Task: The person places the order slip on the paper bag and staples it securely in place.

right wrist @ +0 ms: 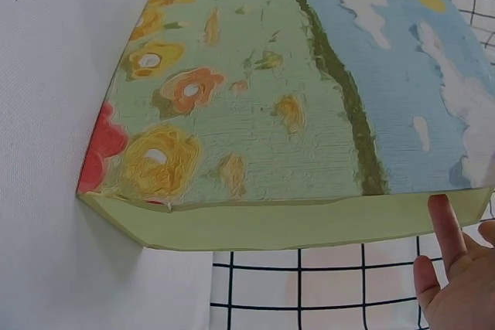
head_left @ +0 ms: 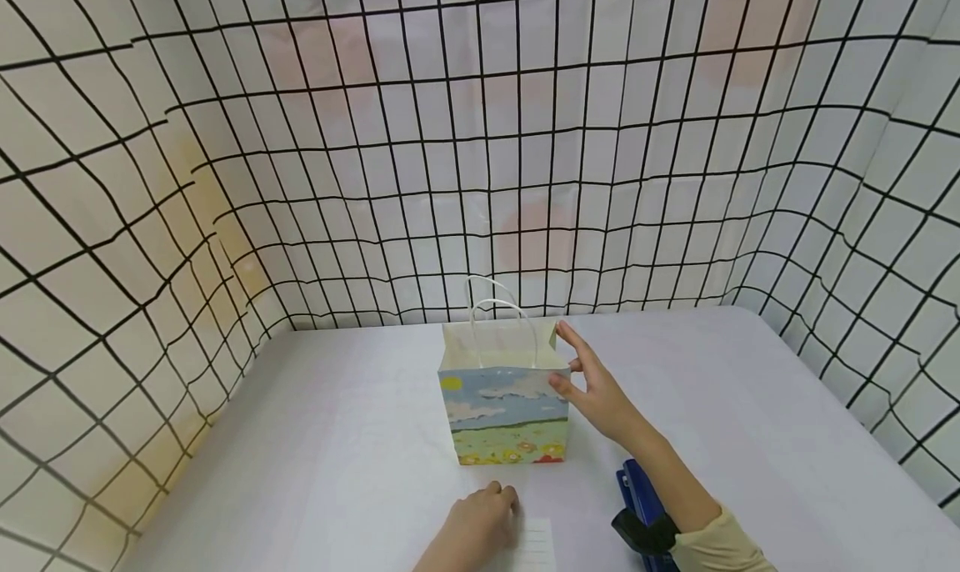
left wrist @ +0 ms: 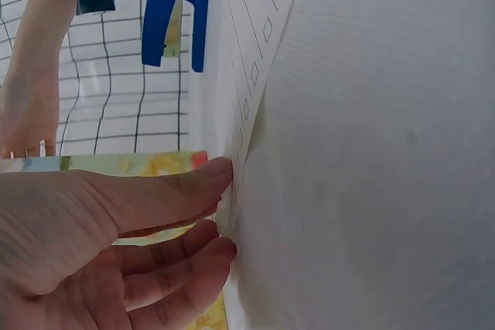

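Backdrop [head_left: 517, 180]: white panels behind black wire grid, enclosing the far side and both flanks.

Counter [head_left: 337, 422]: white-covered, carrying everything listed below.

Gift bag [head_left: 510, 418], one: paper, painted with sky, meadow and flowers; upright near the middle of the counter, mouth up and spread. This much looks done. Its depths are hidden from where I stand. White handles [head_left: 497, 301], a pair, arch over the mouth, a slight obstacle from above.

Hands, two. Right hand [head_left: 600, 393]: fingers extended and parted, touching the bag's right side and edges, gripping nothing else. Left hand [head_left: 480, 518]: thumb and fingers bent in at the far end of the sheet below; it may have the sheet pinched, but I cannot tell for certain.

Stapler [head_left: 640, 493], apparently, blue: beside and partly under the right forearm, which blocks its near part.

Sheet of paper [head_left: 535, 543], one: white, ruled, small printed boxes; on the counter in front of the bag, not inside it. Work on it seems early, with its handling outstanding.
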A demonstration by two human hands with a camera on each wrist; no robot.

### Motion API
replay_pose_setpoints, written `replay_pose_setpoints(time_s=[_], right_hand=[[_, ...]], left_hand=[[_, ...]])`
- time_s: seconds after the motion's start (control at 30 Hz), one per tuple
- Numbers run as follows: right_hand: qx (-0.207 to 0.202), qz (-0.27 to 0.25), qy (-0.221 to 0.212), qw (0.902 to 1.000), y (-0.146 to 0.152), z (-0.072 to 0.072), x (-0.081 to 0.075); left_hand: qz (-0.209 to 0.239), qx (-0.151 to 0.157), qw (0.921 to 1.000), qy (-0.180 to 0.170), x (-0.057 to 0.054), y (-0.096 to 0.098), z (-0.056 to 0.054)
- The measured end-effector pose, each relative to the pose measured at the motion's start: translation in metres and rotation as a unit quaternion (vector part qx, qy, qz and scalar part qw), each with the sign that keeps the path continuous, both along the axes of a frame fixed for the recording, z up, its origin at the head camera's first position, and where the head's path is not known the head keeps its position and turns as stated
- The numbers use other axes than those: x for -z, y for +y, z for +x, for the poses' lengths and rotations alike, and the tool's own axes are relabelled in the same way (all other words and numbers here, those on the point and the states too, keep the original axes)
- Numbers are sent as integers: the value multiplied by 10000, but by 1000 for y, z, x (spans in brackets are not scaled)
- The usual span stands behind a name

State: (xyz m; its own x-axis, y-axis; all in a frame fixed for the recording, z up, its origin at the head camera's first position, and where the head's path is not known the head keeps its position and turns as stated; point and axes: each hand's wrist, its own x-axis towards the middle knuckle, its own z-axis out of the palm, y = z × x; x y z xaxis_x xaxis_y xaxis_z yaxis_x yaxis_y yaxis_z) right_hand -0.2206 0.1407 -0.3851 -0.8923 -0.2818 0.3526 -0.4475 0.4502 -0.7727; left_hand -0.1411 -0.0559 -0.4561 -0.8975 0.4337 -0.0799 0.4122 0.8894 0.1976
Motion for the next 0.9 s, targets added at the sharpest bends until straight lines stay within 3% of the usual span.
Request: replay_pose_setpoints(time_s=[0.13, 0.33, 0.6, 0.73, 0.9], right_hand=[[-3, -4, 2, 10000, 0, -1, 1], [-138, -81, -59, 9999, 0, -2, 1], [-109, 30, 1, 9999, -1, 0, 1], [-74, 66, 0, 10000, -1, 0, 1], [-150, 15, 4, 9999, -1, -1, 1]], left_hand=[[92, -37, 9998, 148, 3, -1, 0], [424, -209, 9983, -337, 2, -2, -1], [351, -133, 9989, -298, 2, -4, 1], [473, -115, 9982, -358, 1, -4, 0], [766, 124, 9964, -351, 2, -7, 1]])
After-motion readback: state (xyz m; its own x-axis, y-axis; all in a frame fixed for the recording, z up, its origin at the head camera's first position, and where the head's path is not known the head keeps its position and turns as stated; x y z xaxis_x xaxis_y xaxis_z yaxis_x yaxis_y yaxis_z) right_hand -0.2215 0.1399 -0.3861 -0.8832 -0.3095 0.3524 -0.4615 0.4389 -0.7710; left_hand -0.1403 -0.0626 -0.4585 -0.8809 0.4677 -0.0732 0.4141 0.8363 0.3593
